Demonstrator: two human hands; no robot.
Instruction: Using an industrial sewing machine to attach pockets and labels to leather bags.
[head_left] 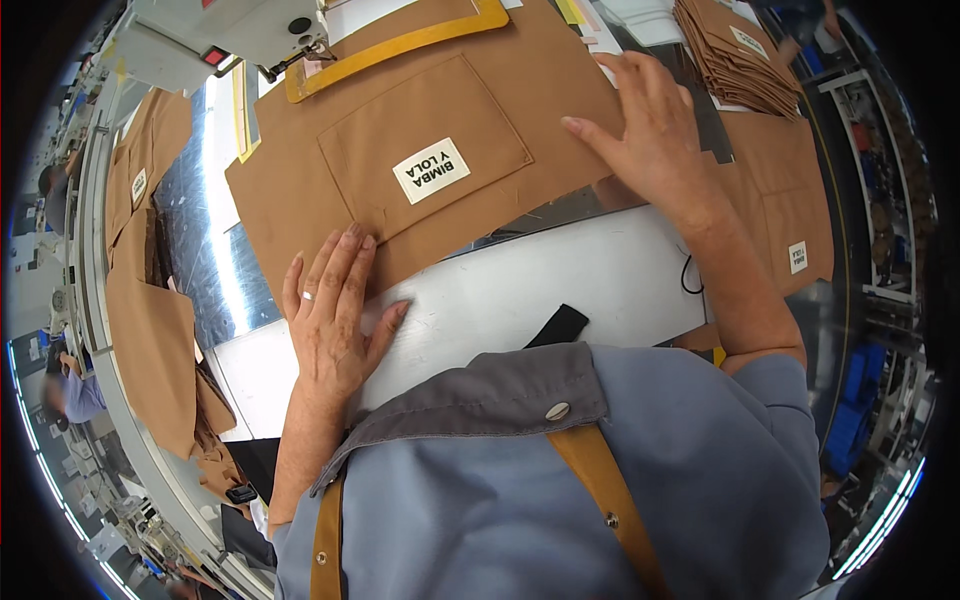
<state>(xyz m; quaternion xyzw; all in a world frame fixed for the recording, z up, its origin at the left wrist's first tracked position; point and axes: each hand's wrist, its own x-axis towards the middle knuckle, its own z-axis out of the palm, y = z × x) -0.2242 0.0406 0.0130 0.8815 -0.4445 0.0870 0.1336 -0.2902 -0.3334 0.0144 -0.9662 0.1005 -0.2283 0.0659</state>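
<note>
A flat brown fabric panel (280,190) lies across the work surface, with a stitched pocket (420,115) at its middle. A white label (432,170) sits on the pocket near its front edge. My left hand (335,320) lies at the panel's near left edge, fingers stretched onto the cloth beside the pocket's corner, thumb apart. At the panel's right edge is my right hand (650,140), its fingers extended and thumb spread over the cloth. A yellow clamp frame (400,48) rests on the panel's far part, under the sewing machine head (200,45).
More brown panels (150,330) hang over the table's left side. A stack of folded brown pieces (740,55) stands at the far right, above another labelled panel (780,210). A black strip (560,325) lies near my body. Blue bins (855,400) are at the right.
</note>
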